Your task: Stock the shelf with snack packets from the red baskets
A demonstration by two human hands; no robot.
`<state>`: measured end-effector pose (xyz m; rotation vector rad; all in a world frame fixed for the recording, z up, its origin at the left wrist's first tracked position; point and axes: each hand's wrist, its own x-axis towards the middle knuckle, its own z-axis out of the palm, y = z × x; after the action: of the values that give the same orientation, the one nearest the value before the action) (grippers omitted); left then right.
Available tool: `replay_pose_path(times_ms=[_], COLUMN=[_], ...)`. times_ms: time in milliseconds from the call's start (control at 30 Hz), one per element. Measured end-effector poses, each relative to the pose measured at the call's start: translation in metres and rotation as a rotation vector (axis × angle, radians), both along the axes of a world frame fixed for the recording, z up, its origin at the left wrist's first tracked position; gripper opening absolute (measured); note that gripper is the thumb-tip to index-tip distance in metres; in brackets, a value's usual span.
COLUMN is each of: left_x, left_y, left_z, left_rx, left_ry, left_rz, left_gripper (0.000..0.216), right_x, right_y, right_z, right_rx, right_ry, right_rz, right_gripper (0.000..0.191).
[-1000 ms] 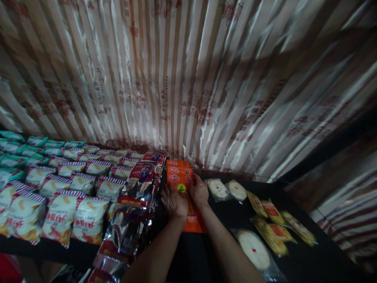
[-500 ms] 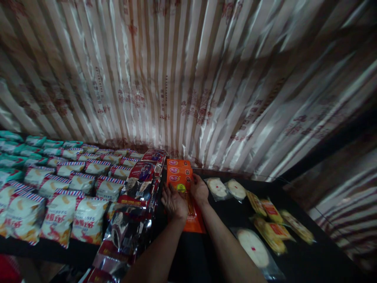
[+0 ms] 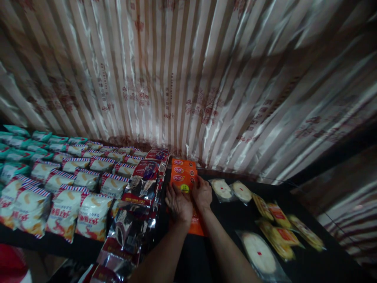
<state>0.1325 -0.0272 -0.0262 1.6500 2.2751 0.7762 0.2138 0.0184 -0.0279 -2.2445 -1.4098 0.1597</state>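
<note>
The orange packs (image 3: 183,179) lie flat on the black table (image 3: 225,222), overlapped like steps, with at least three printed top edges showing. Their long axis runs from the person toward the curtain (image 3: 188,78), the far end leaning slightly left. They sit between the two hands, directly ahead of the forearms, so neither hand is clearly nearer.

The left hand (image 3: 180,203) is laid over the left side of the orange packs, palm down, fingers extended and a little apart, pressing rather than gripping. The right hand (image 3: 202,194) rests along their right edge, fingers bent, tips at the topmost pack's border (the light is dim, so I cannot tell whether it pinches anything).

Just left of the orange packs is a run of shiny maroon packs (image 3: 143,181), also overlapped. Farther left stand rows of white bags (image 3: 63,212) with striped tops, and beyond those the green bags (image 3: 17,155). Right of the orange packs lie three white rounds (image 3: 260,253) in clear wrap, two far and one near, then a loose cluster of yellow packs (image 3: 272,234).
</note>
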Motion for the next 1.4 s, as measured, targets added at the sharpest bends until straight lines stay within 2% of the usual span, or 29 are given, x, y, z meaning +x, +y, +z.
replay_pose_path(times_ms=[167,400,567,867,1033,1167,1300,1400], left_x=[0.003,0.003,0.004,0.007,0.006,0.006,0.005,0.003], left_y=[0.001,0.006,0.018,0.038,0.035,0.027,0.009,-0.007], left_z=[-0.002,0.013,0.02,0.01,0.003,0.007,0.01,0.01], left_rx=[0.003,-0.082,-0.06,-0.092,-0.069,-0.057,-0.018,0.005], left_ry=[0.021,-0.005,-0.009,-0.033,-0.04,-0.01,0.067,0.121], left_rz=[0.01,0.043,0.014,-0.015,-0.017,-0.008,-0.065,-0.098], left_gripper=[0.047,0.053,0.055,0.053,0.055,0.054,0.058,0.056], right_x=[0.002,0.004,0.005,0.006,0.008,0.014,0.025,0.031], right_y=[-0.001,0.0,-0.001,-0.002,-0.002,-0.003,-0.006,-0.014], right_z=[-0.003,-0.002,-0.002,-0.004,-0.004,-0.008,-0.013,-0.013], right_rx=[0.043,0.021,0.018,0.054,0.068,0.122,0.224,0.29], right_ry=[0.004,0.038,0.047,0.093,0.148,0.322,0.488,0.499], right_rz=[0.04,0.027,0.01,0.023,0.023,0.015,0.064,0.104], right_gripper=[0.042,0.042,0.043,0.042,0.042,0.044,0.045,0.044])
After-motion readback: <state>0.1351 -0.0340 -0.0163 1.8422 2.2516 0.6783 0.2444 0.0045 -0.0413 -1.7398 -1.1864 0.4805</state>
